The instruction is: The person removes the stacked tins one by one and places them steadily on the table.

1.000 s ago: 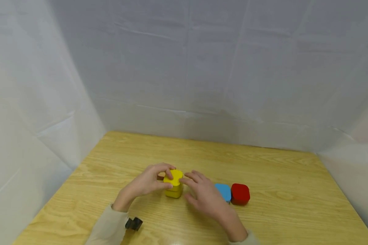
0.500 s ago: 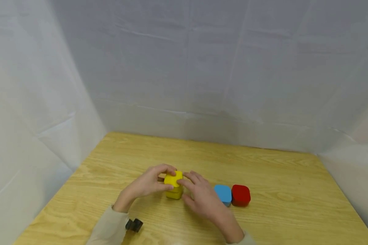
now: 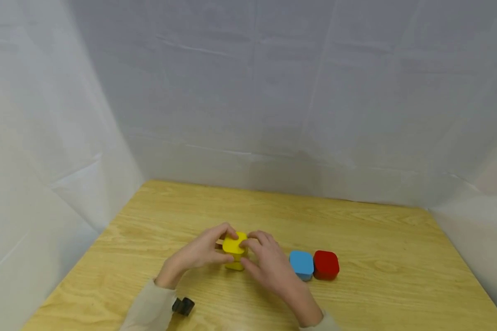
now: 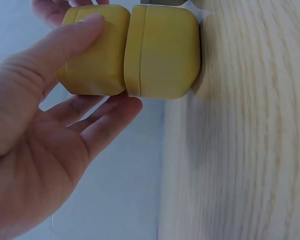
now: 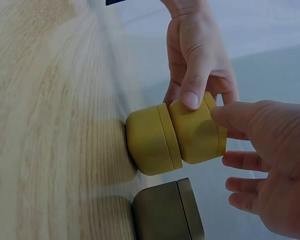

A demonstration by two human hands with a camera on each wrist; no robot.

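Observation:
A small yellow box stands on the wooden table [image 3: 356, 230] and shows as a base [image 3: 233, 265] with a lid [image 3: 234, 244] on top. My left hand [image 3: 199, 253] pinches the lid, thumb [image 4: 65, 45] on the near side and fingers on the far side. My right hand [image 3: 269, 266] holds the same lid from the right, its thumb [image 5: 240, 115] against the lid [image 5: 197, 130]. In the right wrist view the lid sits slightly askew on the base [image 5: 147, 140]. The seam between lid [image 4: 97, 52] and base [image 4: 165, 50] is plain in the left wrist view.
A blue box [image 3: 301, 264] and a red box [image 3: 326, 264] stand side by side just right of my right hand. A small black object [image 3: 183, 305] sits by my left sleeve. White sheeting walls the table on the left, back and right.
My right hand has slid left until its fingers meet the yellow lid. The left hand has kept its pinch on the lid. The blue and red boxes have not moved.

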